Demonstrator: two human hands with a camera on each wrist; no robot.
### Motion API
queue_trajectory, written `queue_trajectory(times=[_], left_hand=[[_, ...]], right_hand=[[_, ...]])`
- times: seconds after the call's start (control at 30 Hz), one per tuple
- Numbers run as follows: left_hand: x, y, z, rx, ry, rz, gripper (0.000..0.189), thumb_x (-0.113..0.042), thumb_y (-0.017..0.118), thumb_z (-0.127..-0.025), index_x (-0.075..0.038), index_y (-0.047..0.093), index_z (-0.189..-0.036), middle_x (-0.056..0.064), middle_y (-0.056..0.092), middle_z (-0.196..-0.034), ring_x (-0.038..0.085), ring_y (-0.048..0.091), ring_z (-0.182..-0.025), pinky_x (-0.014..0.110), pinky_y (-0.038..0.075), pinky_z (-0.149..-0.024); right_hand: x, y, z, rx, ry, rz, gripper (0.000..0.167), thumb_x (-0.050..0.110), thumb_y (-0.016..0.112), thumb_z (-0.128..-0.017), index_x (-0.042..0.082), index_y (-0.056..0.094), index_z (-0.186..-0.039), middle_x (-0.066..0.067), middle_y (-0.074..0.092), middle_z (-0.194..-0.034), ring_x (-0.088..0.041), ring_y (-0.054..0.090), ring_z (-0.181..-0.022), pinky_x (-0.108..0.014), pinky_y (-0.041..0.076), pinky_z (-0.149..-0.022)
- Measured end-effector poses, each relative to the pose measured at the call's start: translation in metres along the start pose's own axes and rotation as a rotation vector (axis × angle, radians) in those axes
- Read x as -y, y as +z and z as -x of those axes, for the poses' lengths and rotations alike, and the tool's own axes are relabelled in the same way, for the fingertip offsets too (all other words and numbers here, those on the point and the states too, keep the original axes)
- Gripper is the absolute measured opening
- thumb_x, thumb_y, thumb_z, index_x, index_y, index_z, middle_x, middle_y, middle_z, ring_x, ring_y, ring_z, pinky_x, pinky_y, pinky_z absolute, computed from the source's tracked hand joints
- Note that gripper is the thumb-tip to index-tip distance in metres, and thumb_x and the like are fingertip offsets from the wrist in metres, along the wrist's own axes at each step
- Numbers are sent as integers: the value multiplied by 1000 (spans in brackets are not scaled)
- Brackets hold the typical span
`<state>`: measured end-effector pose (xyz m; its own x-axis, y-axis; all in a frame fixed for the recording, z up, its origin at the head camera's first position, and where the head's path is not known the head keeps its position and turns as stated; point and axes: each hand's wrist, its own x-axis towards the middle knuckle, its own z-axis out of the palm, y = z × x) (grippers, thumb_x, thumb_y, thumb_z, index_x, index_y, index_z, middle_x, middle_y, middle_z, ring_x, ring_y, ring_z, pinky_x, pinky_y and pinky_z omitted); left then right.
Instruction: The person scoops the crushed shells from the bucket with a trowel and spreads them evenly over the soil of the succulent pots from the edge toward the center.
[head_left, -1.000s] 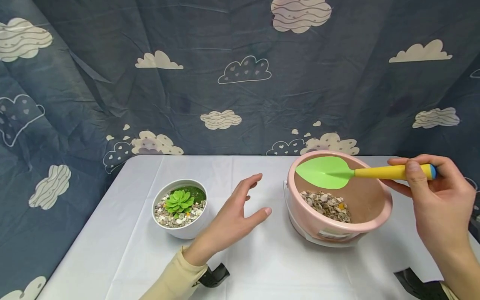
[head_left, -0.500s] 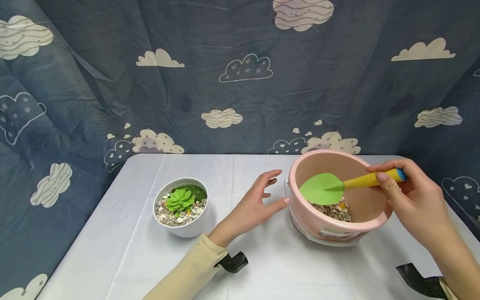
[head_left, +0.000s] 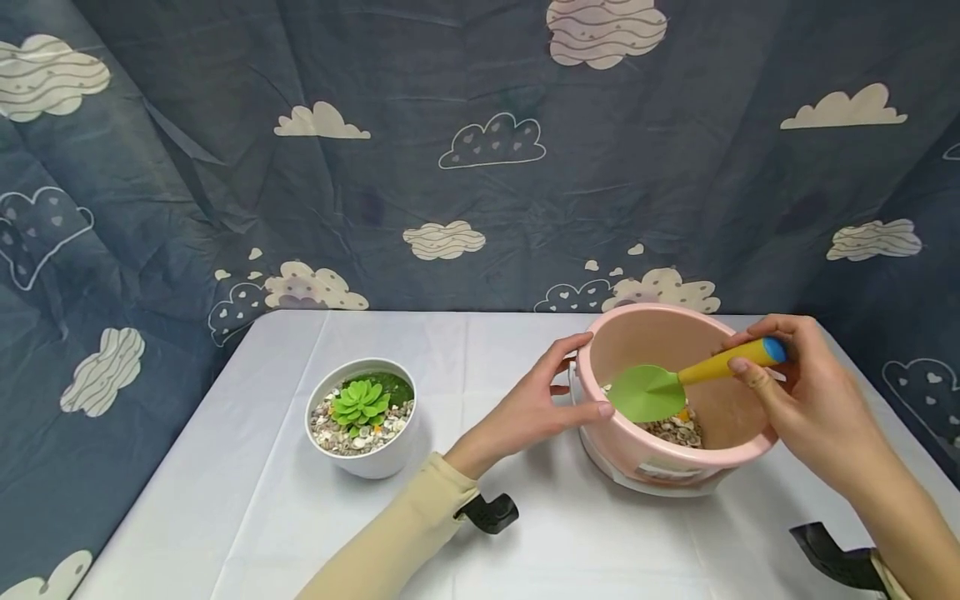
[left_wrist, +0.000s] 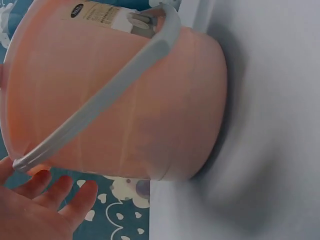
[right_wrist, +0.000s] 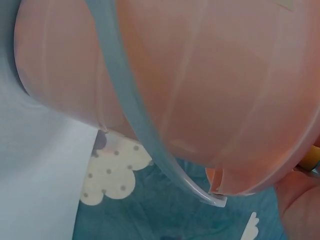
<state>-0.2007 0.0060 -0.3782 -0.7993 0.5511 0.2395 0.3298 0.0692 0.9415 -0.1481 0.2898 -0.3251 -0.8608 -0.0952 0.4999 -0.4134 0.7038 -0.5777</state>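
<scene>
My right hand (head_left: 813, 400) pinches the yellow handle of a toy trowel (head_left: 647, 393) between thumb and fingers. Its green blade tilts down inside a pink bucket (head_left: 618, 450), low over the gravel (head_left: 678, 431) and hiding part of it. The left hand (head_left: 528, 408) touches the bucket's left rim, thumb toward the front, other fingers farther back. In the left wrist view, that hand's loosely extended fingers (left_wrist: 77, 202) are beside the end of the grey bail handle (left_wrist: 100, 102). The right wrist view mostly shows the bucket's wall (right_wrist: 200, 85), with only part of the right hand (right_wrist: 300, 205).
A white pot (head_left: 393, 458) with a green succulent (head_left: 360, 404) and pebbles stands on the left of the white-covered table (head_left: 247, 500). A dark cloud-patterned cloth (head_left: 360, 192) hangs behind. Black wrist straps (head_left: 491, 512) are on both arms.
The left hand has moved right from near the pot to the bucket's rim. My right hand has brought the trowel left and down, its blade dipping into the bucket.
</scene>
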Motion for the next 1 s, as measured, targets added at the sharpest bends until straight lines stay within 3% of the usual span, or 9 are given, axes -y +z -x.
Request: queue_trajectory(times=[0.13,0.2,0.37,0.53,0.77,0.9,1.0], left_hand=[[-4,3,-5,10,-29,9,81,-32,78,-83,-31,34,-151,-9,39,-149,8,43,-125,34,42,-98],[-4,5,-8,18,-47,66,84,-27,80,-81,-29,33,-152,-8,37,-150,10,43,-125,33,42,-99],[-3,8,-11,25,-105,248,89,-13,80,-79,-30,31,-152,-11,32,-151,13,36,-135,27,40,-102],[1,10,-11,15,-111,308,88,-10,77,-81,-36,32,-151,-11,33,-152,15,31,-138,26,37,-103],[7,12,-13,37,-96,293,84,-12,76,-82,-39,32,-150,-21,27,-151,12,29,-139,27,37,-103],[9,11,-13,23,-63,281,85,-11,77,-81,-32,33,-150,-10,32,-151,19,33,-138,29,40,-102],[11,11,-13,13,-47,273,85,-11,78,-80,-30,34,-150,-2,38,-146,21,40,-133,30,43,-100]], right_hand=[[-1,1,-4,-26,3,25,52,-8,68,-86,2,45,-131,-7,59,-114,9,50,-99,-1,38,-80],[-2,1,-7,-18,7,34,50,-6,69,-87,5,50,-131,-8,59,-114,10,50,-98,-2,38,-79],[-8,-3,-18,80,-21,30,36,1,64,-93,10,56,-127,-6,60,-114,10,52,-94,-1,40,-77],[-13,-7,-34,150,-90,99,35,1,64,-93,12,56,-124,-5,62,-114,8,54,-95,0,40,-76],[-21,-8,-46,185,-265,229,41,-8,71,-83,9,57,-117,3,61,-105,2,54,-90,1,38,-77],[-23,-10,-52,245,-342,288,43,-9,73,-79,9,55,-114,2,62,-102,-11,57,-83,-1,40,-75],[-25,-14,-54,304,-331,307,44,-9,73,-80,10,53,-114,1,63,-102,-14,58,-82,-4,44,-72]])
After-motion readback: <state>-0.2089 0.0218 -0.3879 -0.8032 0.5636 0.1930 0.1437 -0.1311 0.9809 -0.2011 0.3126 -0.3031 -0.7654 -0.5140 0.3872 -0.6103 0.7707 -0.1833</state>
